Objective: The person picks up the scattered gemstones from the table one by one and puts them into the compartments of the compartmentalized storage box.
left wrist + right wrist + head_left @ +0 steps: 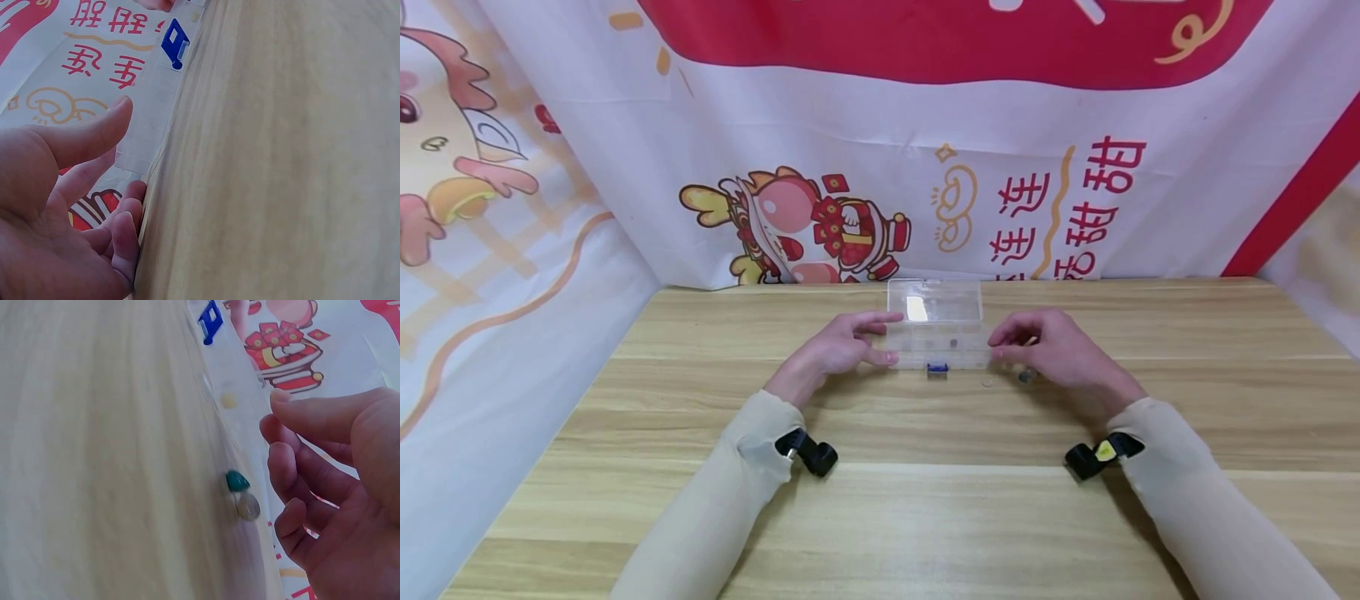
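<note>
Both hands are flanking an open box (910, 363) on the desk (925, 517).
Nearest, a teal piece (237, 481) and a grey piece (248, 507) are lying together on the desk beside the right hand (1051, 348). A blue latch (937, 367) is hanging at the box's front. The left hand (842, 343) is spanning the box's left end, its grip apart; the right's thumb and forefinger are nearly meeting at the other end, but whether they are pinching anything I cannot tell. Beyond, the lid (951, 302) is sitting open before a cloth (850, 117). The hands seem to be loading the box; the next move is probably calling for a fine pinch, left hand steadying.
</note>
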Action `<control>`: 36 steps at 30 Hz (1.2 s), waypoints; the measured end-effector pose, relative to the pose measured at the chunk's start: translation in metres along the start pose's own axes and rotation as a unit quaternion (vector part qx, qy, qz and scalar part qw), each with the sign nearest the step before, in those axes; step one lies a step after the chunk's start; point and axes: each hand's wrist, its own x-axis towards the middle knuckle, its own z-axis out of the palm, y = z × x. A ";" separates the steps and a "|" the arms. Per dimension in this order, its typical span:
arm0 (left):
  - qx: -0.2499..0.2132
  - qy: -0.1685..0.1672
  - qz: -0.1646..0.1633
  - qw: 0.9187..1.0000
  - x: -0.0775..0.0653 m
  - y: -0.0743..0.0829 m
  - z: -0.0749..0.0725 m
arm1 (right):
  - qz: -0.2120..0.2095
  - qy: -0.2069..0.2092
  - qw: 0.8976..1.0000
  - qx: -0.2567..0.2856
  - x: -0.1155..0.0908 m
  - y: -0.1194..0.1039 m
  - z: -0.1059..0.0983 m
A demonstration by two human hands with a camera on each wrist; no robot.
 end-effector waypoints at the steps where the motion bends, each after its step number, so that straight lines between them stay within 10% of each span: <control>1: 0.000 0.000 -0.001 1.000 0.000 0.000 0.000 | 0.005 -0.003 1.000 0.009 0.000 0.001 -0.002; 36: 0.007 0.000 0.006 1.000 0.001 -0.001 -0.001 | 0.020 -0.118 0.993 0.004 -0.004 0.041 -0.039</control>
